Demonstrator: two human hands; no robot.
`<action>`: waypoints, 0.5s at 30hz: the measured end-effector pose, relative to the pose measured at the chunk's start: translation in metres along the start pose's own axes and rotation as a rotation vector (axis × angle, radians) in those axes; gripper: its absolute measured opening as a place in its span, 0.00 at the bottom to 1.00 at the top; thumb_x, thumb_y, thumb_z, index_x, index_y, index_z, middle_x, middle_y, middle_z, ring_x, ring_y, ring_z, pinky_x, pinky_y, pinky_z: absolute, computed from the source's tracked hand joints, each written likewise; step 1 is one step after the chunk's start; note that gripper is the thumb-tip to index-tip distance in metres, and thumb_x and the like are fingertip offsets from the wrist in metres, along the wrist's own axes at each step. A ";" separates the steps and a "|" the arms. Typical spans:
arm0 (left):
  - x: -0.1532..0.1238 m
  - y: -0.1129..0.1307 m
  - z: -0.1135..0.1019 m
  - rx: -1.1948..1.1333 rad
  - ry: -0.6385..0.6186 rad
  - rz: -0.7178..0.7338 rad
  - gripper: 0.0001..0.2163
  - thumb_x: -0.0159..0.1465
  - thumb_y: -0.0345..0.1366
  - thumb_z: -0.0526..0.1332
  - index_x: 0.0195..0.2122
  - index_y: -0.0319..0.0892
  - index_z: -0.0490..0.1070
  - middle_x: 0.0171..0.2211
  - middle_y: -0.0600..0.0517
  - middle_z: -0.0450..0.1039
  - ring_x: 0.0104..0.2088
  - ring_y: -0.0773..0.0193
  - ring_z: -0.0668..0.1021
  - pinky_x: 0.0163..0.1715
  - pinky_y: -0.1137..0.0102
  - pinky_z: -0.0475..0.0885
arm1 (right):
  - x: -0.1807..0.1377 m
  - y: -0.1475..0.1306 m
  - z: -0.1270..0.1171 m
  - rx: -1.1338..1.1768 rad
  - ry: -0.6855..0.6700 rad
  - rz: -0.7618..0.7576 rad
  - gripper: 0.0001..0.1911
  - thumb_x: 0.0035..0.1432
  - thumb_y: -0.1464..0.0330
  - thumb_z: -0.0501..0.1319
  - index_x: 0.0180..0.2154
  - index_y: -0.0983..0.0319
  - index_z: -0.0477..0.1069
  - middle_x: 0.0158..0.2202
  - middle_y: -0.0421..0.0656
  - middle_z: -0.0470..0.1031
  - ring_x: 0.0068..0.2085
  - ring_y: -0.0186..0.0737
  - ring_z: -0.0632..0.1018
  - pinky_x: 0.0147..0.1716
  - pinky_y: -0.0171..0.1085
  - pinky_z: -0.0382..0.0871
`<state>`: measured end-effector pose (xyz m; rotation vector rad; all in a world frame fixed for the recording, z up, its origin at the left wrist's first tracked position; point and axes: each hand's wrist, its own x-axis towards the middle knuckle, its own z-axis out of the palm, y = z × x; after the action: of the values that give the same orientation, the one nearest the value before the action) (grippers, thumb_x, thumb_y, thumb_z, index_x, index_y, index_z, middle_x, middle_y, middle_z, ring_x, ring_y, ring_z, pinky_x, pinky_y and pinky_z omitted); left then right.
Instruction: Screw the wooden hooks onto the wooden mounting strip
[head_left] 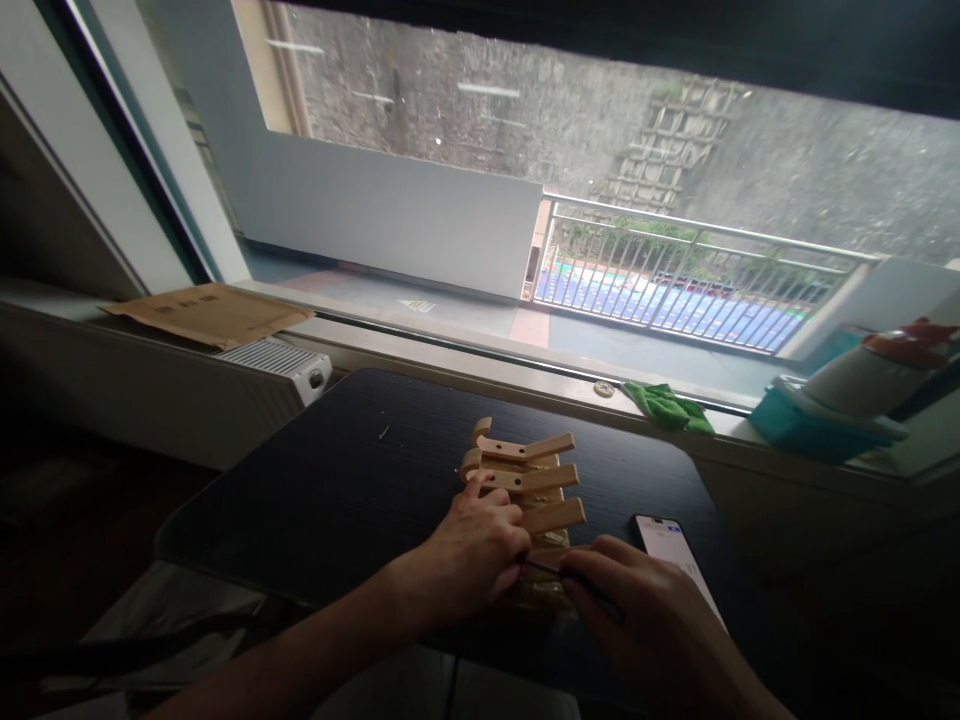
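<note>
Right-hand grip: narrow, fingers closed round a slim, dark-shafted hand tool. Its handle is mostly covered by the palm; shaft runs out toward 9 to 10 o'clock, and its far end meets the fingertips of the other hand. Tip itself hidden.

Left-hand grip: fingers bent, laid over the row of pale wooden hooks, index finger touching the second hook from the far end. Whether thumb and fingers pinch the tool's tip or a hook beneath: cannot tell.

Key relation: hook row lies at 10 to 11 o'clock from the right-hand grip. Long axis of the row roughly 12 to 6 o'clock; each hook lies across it, curled end at 9, straight arm rising toward 2 to 3. Tool shaft therefore comes in across the row, near its 6 o'clock end, roughly in line with the hooks. Left hand is nearer, in contact; right hand just beside the row. Near end of the row is in shadow and behind the fingers, details unclear. Dark round holes visible in the two farthest hooks.

White-screened smartphone: on the black wood-grain table, at 1 o'clock from the right hand, near.

Farther: crumpled green cloth on the sill, 1 o'clock from the hooks; flat brown paper envelope, 10 o'clock, well apart.
</note>
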<state>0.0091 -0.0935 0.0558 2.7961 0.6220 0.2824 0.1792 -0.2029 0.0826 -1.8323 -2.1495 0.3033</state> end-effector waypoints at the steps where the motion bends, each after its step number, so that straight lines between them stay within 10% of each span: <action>1: 0.000 0.000 0.000 -0.004 -0.003 0.000 0.02 0.57 0.31 0.61 0.29 0.42 0.74 0.32 0.52 0.75 0.43 0.56 0.72 0.54 0.52 0.51 | 0.002 -0.002 -0.003 -0.027 -0.015 0.003 0.10 0.59 0.73 0.54 0.35 0.57 0.74 0.31 0.38 0.73 0.30 0.33 0.74 0.27 0.33 0.56; 15: -0.001 -0.007 0.012 -0.055 0.103 0.017 0.03 0.58 0.35 0.61 0.31 0.46 0.74 0.35 0.54 0.77 0.43 0.57 0.74 0.56 0.55 0.49 | 0.076 -0.055 -0.063 -0.279 -0.442 -0.239 0.07 0.56 0.74 0.57 0.35 0.66 0.74 0.40 0.49 0.73 0.37 0.39 0.73 0.32 0.35 0.61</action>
<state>0.0088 -0.0905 0.0422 2.7492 0.6041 0.4420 0.1399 -0.1388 0.1671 -1.7436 -2.8108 0.4001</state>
